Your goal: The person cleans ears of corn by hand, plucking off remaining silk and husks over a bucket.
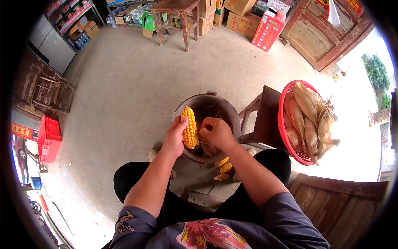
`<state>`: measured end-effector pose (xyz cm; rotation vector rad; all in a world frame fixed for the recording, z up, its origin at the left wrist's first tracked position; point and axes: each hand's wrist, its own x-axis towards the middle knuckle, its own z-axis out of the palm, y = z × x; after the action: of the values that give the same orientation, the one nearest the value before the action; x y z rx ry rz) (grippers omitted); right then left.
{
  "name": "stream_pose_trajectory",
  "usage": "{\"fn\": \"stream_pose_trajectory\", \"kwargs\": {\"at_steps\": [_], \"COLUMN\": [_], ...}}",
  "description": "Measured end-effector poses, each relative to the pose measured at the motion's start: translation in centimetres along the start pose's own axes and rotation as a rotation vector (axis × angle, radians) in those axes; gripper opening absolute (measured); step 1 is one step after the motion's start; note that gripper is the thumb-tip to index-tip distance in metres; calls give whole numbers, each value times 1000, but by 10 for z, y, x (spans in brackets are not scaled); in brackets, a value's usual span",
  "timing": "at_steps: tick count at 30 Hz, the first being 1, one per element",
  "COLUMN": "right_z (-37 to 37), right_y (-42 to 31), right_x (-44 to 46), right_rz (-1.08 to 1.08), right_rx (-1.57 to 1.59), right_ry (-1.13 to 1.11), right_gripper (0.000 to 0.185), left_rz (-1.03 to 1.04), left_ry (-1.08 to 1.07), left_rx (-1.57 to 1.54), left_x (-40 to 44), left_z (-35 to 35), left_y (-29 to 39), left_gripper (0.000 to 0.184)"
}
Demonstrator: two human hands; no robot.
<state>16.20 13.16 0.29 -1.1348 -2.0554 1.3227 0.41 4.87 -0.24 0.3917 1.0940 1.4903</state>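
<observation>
My left hand (174,137) is wrapped round a husked yellow ear of corn (189,129), which it holds upright over the left side of a wide, dark-rimmed basin (229,111). Just right of the corn, my right hand (217,133) is closed with its fingers curled in; what they hold, if anything, is hidden. Dry husks (208,148) lie inside the basin beneath both hands. On the floor between my feet are several yellow ears of corn (226,168).
At my right, a red basket (283,133) heaped with unhusked corn (306,108) rests on a wooden stool (265,117). A wooden table (173,6) and cardboard boxes (242,25) stand at the back. A red crate (49,139) is far left.
</observation>
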Motion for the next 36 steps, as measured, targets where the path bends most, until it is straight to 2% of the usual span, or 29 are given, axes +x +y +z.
{"fn": "stream_pose_trajectory", "kwargs": {"at_steps": [4,6,7,9,10,12,16,18,21,24,31,34,36], "right_z": [-11,-13,-13,-12,-9,-5,-15,-16,-14,-9,-7,-6,-2], "right_y": [10,23,30,40,43,40,16,4,-8,-2,-2,1,13], "right_x": [7,9,10,9,8,6,8,10,6,4,0,0,2], "right_rz": [33,-18,-19,-20,-20,-113,-177,-8,44,114,110,58,-9], "right_rx": [-127,-328,-329,-583,-583,-435,-259,119,239,228,173,6,-252], "right_ry": [28,-16,-18,-205,-205,0,-22,-150,-159,-143,-106,-89,-46], "right_gripper": [11,10,10,8,8,9,12,19,21,20,15,15,15], "left_rz": [-64,-60,-69,-78,-85,-90,-97,-109,-35,6,6,4,-4], "left_ry": [3,10,4,-2,0,3,-8,-19,-35,-24,-49,-55,-94], "left_rx": [-95,-121,-144,-166,-170,-177,-148,-138,-79,9,117,56,46], "left_x": [0,2,2,1,0,1,0,0,0,-1,-2,-1,0], "left_z": [-3,-6,-6,-6,-6,-7,-6,-4,-1,3,3,3,0], "left_y": [8,10,12,14,14,14,11,8,2,-3,-4,-3,1], "left_gripper": [39,39,37,35,35,35,37,34,39,40,42,41,39]}}
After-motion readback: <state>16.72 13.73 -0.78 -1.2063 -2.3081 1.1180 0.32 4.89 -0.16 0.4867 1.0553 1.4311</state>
